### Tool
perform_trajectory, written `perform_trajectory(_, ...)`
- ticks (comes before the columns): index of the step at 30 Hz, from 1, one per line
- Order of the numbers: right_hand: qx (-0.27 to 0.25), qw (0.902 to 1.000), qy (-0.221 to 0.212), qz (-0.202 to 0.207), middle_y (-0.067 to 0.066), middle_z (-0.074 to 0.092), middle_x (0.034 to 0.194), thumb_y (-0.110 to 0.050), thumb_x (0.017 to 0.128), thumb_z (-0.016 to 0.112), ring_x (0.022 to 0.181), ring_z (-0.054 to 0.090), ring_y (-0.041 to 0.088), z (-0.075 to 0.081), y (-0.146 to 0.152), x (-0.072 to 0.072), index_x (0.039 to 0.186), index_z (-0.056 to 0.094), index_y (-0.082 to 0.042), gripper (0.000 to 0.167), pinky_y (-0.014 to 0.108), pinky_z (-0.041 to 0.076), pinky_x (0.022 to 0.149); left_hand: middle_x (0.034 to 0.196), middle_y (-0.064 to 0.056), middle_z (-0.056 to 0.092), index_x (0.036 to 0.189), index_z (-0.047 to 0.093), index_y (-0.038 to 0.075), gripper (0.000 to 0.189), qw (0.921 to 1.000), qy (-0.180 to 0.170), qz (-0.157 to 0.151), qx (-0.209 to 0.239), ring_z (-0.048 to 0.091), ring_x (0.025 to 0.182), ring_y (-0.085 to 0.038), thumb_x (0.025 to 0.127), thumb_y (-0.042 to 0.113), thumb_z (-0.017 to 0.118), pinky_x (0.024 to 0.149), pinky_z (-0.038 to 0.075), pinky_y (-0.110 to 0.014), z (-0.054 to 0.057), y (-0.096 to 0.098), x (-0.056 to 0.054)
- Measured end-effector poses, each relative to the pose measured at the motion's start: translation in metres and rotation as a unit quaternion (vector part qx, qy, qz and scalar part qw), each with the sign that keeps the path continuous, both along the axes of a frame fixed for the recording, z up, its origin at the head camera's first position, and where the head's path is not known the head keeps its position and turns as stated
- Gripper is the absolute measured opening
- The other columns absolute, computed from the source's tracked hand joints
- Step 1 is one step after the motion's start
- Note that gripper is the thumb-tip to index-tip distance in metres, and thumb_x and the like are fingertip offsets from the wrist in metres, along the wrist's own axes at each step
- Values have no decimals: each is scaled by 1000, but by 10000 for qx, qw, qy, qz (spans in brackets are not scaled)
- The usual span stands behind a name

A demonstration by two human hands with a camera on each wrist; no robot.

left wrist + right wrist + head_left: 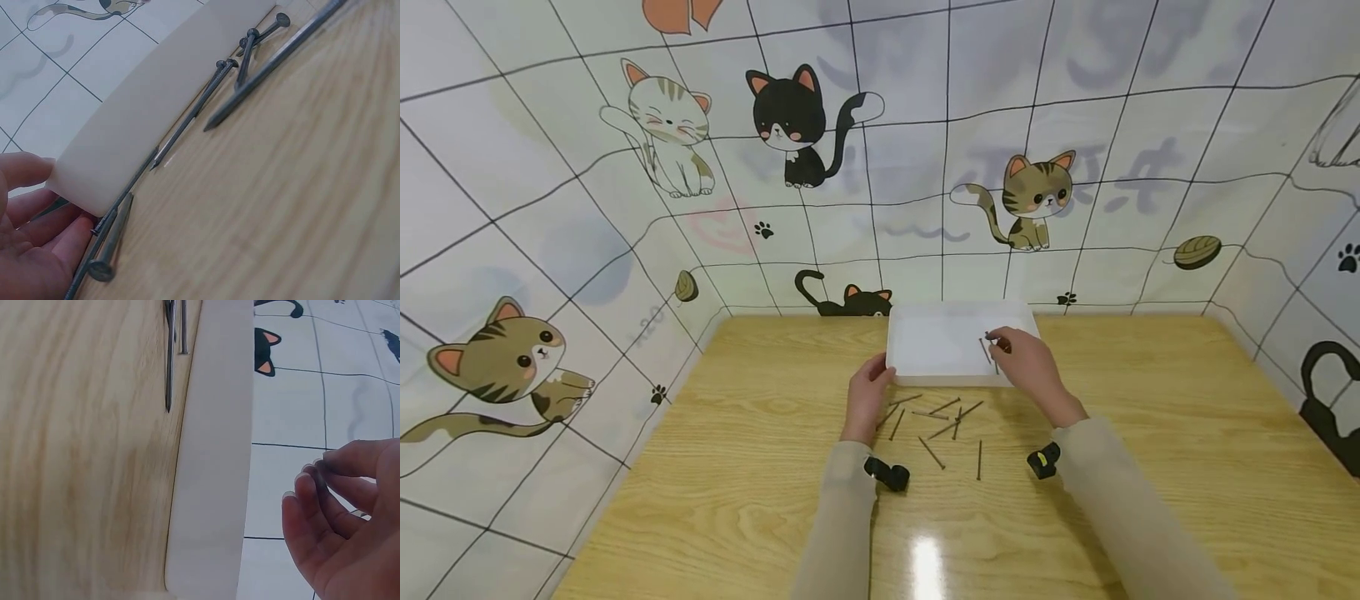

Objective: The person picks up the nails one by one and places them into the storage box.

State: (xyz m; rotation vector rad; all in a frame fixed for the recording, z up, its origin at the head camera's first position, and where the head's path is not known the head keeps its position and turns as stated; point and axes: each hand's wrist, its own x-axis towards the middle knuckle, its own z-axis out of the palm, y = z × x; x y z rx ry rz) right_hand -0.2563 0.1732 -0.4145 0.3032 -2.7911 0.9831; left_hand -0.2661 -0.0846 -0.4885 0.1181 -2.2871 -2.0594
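At the left, the left hand (867, 396) grips the near left corner of the white tray (951, 381), thumb on the wall's upper edge and the other fingers bent about the corner below. Just beside those fingers, on their near and right side, lie the leftmost nails (887, 416) on the wooden table (737, 467), slanting from near left to far right; of the two hands, the left is plainly the nearer to them. Moving right, a few more lie close to the tray's near wall, among them a pair of crossing nails (957, 420), the longer one slanting from near left to far right. Nearer and apart from these, a slanted nail (932, 452) points from far left to near right, and right of it the rightmost loose nail (979, 461) runs almost straight near to far, its head at the near end. Inside the tray, toward its right side, a nail (985, 350) lies just left of the right hand (1030, 362), whose thumb and fingertips are drawn together; whether they pinch a nail I cannot tell. The deciding relation, I judge, is that the loose nails lie near and left of the right fingers, with the tray's near wall between.
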Motion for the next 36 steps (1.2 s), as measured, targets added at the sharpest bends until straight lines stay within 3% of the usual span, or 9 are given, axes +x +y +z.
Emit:
perform_trajectory(8,-392,9991,-143,-29,8,61,94,-24,91,49,86,56,24,-12,1,24,115,57,-7,31,38,46,65,126,-13,50,128,48,4,41,9998,18,-125,140,46,114,-22,89,16,55,96,35,-39,11,-1,6)
perform_trajectory(12,-482,9987,-164,-37,5,61,92,-26,91,50,83,57,21,-16,1,34,116,57,-9,31,33,45,61,124,-8,52,128,49,8,40,9999,66,-81,125,46,114,-19,89,17,54,96,35,-38,0,-2,0)
perform_trajectory(16,-565,9982,-218,-26,5,61,90,-24,91,51,79,57,20,-18,1,41,115,58,-9,29,31,44,59,122,-5,53,126,51,11,38,9999,46,9,102,48,112,-16,89,19,55,94,36,-36,-2,-1,0)
perform_trajectory(25,-518,9977,-377,205,4,62,91,-31,92,49,77,56,15,-25,1,44,116,57,-13,31,31,45,62,123,-5,53,127,51,11,39,9999,69,20,157,48,112,-16,89,19,55,94,38,-36,-5,0,2)
perform_trajectory(30,-368,9979,-398,348,2,62,91,-24,90,52,79,56,16,-29,2,44,111,60,-11,26,32,46,64,122,-2,53,126,51,13,39,10000,64,42,64,48,112,-16,89,21,56,94,37,-36,-5,-2,3)
perform_trajectory(36,-274,9907,-791,1071,10,60,101,-9,88,54,89,56,23,-29,6,43,114,57,-5,27,35,48,70,122,-1,53,127,51,14,39,10000,25,-7,71,47,112,-15,89,23,55,94,37,-35,-5,0,0)
